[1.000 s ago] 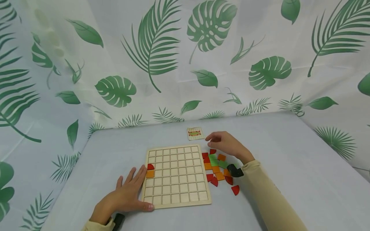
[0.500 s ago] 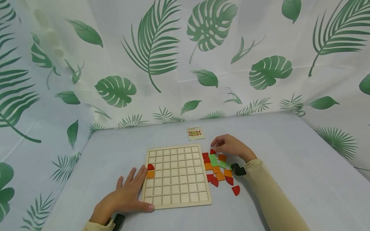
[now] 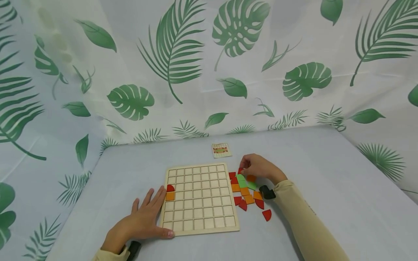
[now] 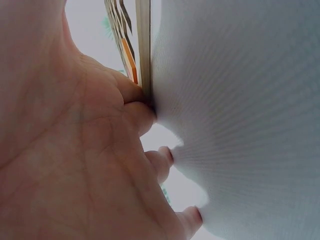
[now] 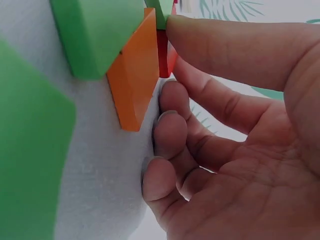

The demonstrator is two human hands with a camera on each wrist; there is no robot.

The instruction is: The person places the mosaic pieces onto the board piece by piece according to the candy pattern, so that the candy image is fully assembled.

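Observation:
My left hand [image 3: 143,219] lies spread at the left edge of a wooden grid board [image 3: 202,199]. Its fingers touch the side and the thumb sits by the near left corner. On the board's left column are a red quarter-circle tile [image 3: 170,188] and an orange square tile [image 3: 170,196]. Beyond the board's right side, my right hand [image 3: 261,168] pinches another red quarter-circle tile [image 5: 164,52] between thumb and index finger, at the far end of the loose pile. Its other fingers are curled, tips at the tabletop. Beside them leans an orange tile [image 5: 135,72] in the right wrist view.
Loose orange squares [image 3: 249,199], green tiles [image 3: 241,180] and red quarter-circles [image 3: 266,215] lie along the board's right side. A small pattern card [image 3: 221,150] lies behind the board. A leaf-print cloth [image 3: 192,105] rises at the table's back.
My right hand has come down from near the card toward me and slightly right, onto the far red quarter-circle tile, which it now pinches. The left hand stays put.

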